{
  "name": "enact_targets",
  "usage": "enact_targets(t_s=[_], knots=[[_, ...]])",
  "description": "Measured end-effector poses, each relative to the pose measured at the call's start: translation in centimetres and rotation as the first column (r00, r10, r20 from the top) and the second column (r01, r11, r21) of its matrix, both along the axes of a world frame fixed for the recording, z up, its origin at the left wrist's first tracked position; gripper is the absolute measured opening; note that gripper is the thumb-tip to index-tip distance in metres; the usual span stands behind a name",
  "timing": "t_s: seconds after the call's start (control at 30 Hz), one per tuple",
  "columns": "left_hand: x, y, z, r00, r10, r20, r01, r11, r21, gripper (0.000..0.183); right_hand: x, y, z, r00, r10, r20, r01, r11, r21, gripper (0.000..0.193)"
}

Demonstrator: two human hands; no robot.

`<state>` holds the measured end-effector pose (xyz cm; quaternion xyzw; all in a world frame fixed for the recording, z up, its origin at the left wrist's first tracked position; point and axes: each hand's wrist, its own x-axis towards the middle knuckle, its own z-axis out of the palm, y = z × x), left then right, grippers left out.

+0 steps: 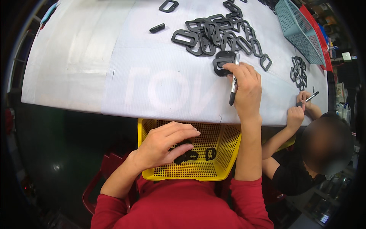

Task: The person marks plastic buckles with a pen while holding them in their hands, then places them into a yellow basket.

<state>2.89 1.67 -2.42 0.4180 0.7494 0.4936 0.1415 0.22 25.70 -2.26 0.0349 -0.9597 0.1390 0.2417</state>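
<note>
My right hand (247, 89) is over the table, closed around a silver and black marker pen (233, 91). Its thumb and fingertips touch a black plastic frame (219, 65) with a rectangular opening, at the near edge of a loose pile of similar frames (217, 32). Over the yellow mesh basket (140, 143) at my lap hovers my left hand (167, 143), fingers and thumb apart with nothing visible between them. Several black frames (210, 154) lie in the basket, some partly hidden by that hand.
A white-covered table (76, 57) stretches ahead. Singly lie a black frame (168, 5) and a small black piece (157, 28). At the right, a co-worker's hands (297, 112) hold a pen and a dark piece near another pile (298, 70). A blue-green basket (299, 34) stands far right.
</note>
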Motion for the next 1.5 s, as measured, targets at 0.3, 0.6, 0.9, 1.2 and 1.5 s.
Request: enact_targets(t_s=[0.3, 0.6, 0.9, 1.2, 1.5], knots=[[-3.2, 3.5, 0.7, 0.900, 0.233, 0.367, -0.302, 0.943, 0.141, 0.044, 2.3, -1.4, 0.0, 0.999, 0.016, 0.036, 0.002, 0.890, -0.457, 0.027], [-5.5, 6.5, 0.1, 0.783, -0.003, 0.622, -0.216, 0.937, 0.276, 0.055, 3.8, -3.6, 0.7, 0.993, 0.117, -0.008, -0.087, 0.687, -0.721, 0.025], [-5.4, 5.8, 0.2, 0.775, 0.067, 0.628, -0.232, 0.955, 0.185, 0.050, 3.9, -4.1, 0.2, 0.979, 0.204, -0.020, -0.116, 0.471, -0.874, 0.024], [-4.7, 1.7, 1.6, 0.960, 0.273, 0.068, -0.271, 0.962, -0.035, 0.052, 3.8, -4.7, 0.6, 0.992, 0.100, 0.077, 0.026, 0.438, -0.899, 0.018], [-4.4, 0.5, -0.4, 0.964, 0.228, 0.134, -0.237, 0.970, 0.059, 0.050, 3.2, -7.5, 0.7, 0.988, 0.001, 0.154, 0.150, 0.212, -0.966, 0.020]])
